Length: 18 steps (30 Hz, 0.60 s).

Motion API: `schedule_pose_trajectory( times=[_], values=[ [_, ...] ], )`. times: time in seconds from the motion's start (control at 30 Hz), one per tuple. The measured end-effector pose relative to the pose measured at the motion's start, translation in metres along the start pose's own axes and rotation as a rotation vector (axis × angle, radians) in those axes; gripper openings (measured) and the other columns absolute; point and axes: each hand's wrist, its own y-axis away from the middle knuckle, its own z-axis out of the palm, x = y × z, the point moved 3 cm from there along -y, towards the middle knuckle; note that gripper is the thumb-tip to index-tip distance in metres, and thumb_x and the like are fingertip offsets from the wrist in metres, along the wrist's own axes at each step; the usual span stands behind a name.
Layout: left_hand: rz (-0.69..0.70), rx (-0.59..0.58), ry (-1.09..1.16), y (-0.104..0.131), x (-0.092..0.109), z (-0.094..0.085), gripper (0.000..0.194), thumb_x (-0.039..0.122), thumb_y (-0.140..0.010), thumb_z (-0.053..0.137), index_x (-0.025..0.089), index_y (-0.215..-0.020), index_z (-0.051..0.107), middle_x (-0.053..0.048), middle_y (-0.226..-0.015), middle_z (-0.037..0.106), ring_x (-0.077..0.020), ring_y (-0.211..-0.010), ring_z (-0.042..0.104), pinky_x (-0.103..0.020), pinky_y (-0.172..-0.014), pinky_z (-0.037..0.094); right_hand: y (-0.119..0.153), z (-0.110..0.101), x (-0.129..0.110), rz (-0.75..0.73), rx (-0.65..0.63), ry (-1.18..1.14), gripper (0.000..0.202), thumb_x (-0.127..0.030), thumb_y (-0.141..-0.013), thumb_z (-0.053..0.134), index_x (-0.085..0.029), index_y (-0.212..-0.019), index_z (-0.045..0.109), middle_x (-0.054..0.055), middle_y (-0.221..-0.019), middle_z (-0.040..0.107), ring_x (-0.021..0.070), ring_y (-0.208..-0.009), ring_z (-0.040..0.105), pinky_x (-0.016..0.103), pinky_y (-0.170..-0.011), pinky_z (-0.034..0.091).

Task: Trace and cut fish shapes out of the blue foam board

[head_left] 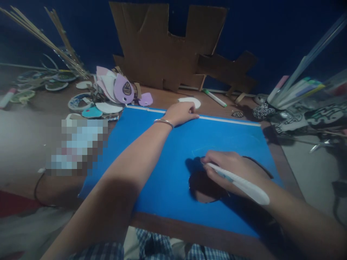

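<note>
A large blue sheet (pixel 162 159) lies on the brown table, with a white strip along its far edge. My left hand (pixel 182 113) rests on that far edge, fingers curled; what they hold, if anything, is hidden. My right hand (pixel 225 162) is closed around a white pen-like tool (pixel 244 184) with its tip end near the sheet's middle right. Just below that hand is a dark rounded opening (pixel 207 189) in the sheet, partly in shadow. Faint light lines show on the blue above the fingers. A curved dark slit runs to the right of the hand.
Cut cardboard (pixel 159 47) stands at the back. Purple and white cutouts (pixel 123 88) lie at the back left, near thin sticks (pixel 38 32). A green-capped marker (pixel 214 98) lies behind the sheet. Pens (pixel 295 92) in a patterned holder and scissors (pixel 324 143) are at the right.
</note>
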Motion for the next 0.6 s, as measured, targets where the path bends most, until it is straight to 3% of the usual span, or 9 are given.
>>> schedule_pose_trajectory(
  times=[0.27, 0.6],
  values=[
    [0.015, 0.006, -0.005, -0.0019, -0.0014, 0.0019, 0.031, 0.050, -0.076, 0.053, 0.021, -0.087, 0.058, -0.002, -0.086, 0.063, -0.0175, -0.074, 0.054, -0.028, -0.060, 0.034, 0.0035, 0.0061, 0.0033, 0.033, 0.056, 0.007, 0.015, -0.026, -0.084, 0.041, -0.021, -0.076, 0.051, 0.005, -0.067, 0.062, 0.0148, -0.052, 0.057, 0.023, -0.039, 0.034],
    [0.012, -0.001, 0.005, -0.0011, -0.0014, 0.0018, 0.031, 0.049, -0.077, 0.053, 0.022, -0.089, 0.058, -0.003, -0.089, 0.063, -0.0184, -0.077, 0.054, -0.028, -0.063, 0.036, 0.0007, 0.0012, 0.0026, 0.019, -0.049, -0.018, 0.010, -0.021, -0.082, 0.044, -0.020, -0.082, 0.053, 0.006, -0.075, 0.066, 0.0162, -0.060, 0.062, 0.023, -0.044, 0.041]
  ],
)
